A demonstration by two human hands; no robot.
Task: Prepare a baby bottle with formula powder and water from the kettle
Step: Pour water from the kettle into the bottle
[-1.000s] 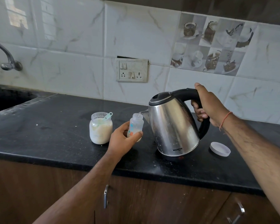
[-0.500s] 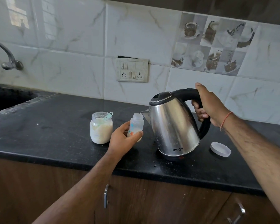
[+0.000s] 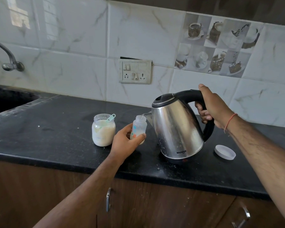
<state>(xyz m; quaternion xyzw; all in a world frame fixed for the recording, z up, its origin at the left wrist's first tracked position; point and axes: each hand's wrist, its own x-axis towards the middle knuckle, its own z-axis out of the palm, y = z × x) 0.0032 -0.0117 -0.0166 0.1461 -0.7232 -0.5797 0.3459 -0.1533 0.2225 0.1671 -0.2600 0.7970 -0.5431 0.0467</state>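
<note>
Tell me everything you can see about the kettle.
The kettle is shiny steel with a black lid, a black handle and a dark base, with a brand name printed low on its side. The right hand grips the handle, tilting it left so its spout sits over the bottle mouth, above the black counter.

Left arm: bare forearm reaches forward and up from the lower left, over the counter's front edge.
Left hand [image 3: 124,140]: fingers and thumb curled round the baby bottle [image 3: 138,127], thumb across its front.
Right arm: bare forearm comes in from the right edge, a thread band at the wrist.
Right hand [image 3: 211,106]: grips the kettle [image 3: 176,129] by its handle, thumb on top.
</note>
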